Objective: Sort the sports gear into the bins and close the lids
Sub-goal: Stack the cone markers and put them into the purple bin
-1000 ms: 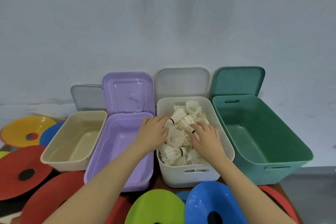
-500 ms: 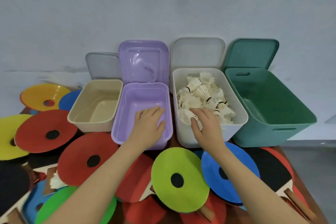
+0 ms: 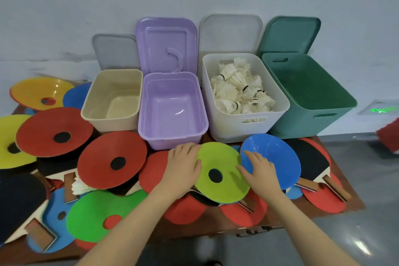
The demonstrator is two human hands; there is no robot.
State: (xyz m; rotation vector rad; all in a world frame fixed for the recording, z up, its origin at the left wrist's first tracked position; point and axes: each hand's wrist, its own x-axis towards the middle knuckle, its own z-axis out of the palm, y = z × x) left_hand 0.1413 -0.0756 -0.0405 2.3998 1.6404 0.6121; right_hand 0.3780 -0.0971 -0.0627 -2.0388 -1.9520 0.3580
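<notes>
Left hand (image 3: 183,168) laid flat on lime disc cone (image 3: 222,173), fingers relaxed, right hand (image 3: 259,170) resting on blue disc cone (image 3: 274,157), fingers loosely spread, nothing gripped, shuttlecocks (image 3: 239,90) piled in white bin (image 3: 248,125)

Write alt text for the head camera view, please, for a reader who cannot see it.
Two hands, left hand and right hand, rest on a lime disc cone among paddles and cones. Behind stand four open bins; only the white bin holds shuttlecocks.

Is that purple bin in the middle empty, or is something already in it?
Empty. The purple bin shows only its bare, shiny floor, and its lid stands open behind it against the wall.
</notes>
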